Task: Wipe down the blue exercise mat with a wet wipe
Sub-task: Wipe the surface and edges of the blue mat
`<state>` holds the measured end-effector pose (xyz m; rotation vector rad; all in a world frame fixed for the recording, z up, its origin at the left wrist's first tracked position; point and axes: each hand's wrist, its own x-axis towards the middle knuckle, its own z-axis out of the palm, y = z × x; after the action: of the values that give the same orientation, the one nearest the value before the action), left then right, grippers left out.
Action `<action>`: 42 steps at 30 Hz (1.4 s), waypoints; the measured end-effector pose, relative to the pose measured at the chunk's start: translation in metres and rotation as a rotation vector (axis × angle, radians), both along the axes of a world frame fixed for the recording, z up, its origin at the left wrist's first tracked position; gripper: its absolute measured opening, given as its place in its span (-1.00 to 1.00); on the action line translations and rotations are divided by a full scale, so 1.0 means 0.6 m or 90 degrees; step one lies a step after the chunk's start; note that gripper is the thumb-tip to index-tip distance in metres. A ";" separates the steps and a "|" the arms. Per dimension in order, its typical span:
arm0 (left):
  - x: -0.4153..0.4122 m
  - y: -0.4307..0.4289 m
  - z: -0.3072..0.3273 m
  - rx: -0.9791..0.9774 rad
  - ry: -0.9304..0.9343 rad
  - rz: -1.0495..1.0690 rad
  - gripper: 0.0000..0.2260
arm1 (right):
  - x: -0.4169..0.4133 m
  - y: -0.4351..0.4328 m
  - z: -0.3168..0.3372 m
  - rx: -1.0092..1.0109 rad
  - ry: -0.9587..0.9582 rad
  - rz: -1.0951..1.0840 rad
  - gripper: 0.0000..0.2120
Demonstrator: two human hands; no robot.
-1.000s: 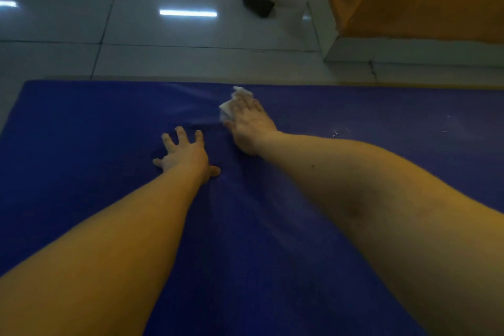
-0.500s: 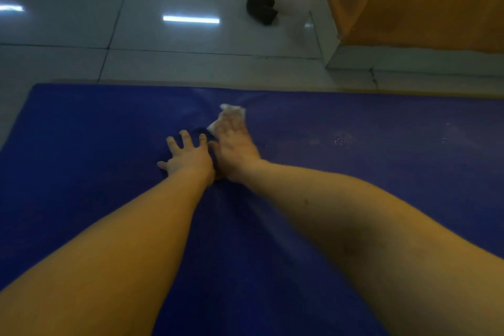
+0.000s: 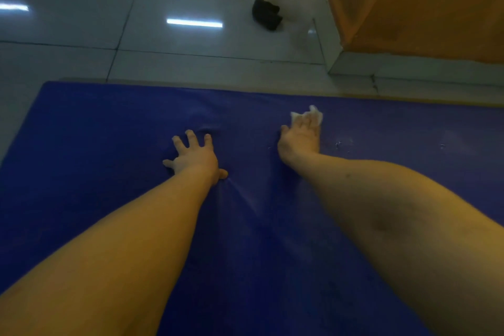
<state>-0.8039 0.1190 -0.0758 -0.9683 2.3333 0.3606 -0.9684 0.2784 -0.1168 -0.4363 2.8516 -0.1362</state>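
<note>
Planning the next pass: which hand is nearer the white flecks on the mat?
Right. The right hand, pressing the wet wipe, lies just left of the white flecks; the left hand rests on the mat farther left, beyond the right hand.

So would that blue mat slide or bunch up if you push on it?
Probably bunches: the blue mat puckers into creases beside the left hand pressing it, so it looks soft and floppy rather than stiff. On the glossy tile floor it might also slide.

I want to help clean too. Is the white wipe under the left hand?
No, the wet wipe lies under the right hand, while the left hand presses bare on the blue mat.
</note>
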 end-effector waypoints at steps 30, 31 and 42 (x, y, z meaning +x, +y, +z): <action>0.092 0.033 0.011 -0.085 0.003 -0.063 -0.18 | 0.189 -0.067 0.020 -0.072 -0.056 0.526 -0.43; 0.093 0.033 0.010 -0.082 -0.003 -0.060 -0.13 | 0.168 -0.049 0.022 -0.087 -0.036 0.513 -0.45; 0.110 0.019 0.018 -0.047 0.027 -0.059 -0.32 | 0.102 -0.036 0.014 -0.032 -0.018 -0.032 -0.35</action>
<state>-0.7380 0.1305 -0.0651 -0.8906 2.4359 0.2609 -0.9071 0.2565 -0.1086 -0.3706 2.8368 -0.2228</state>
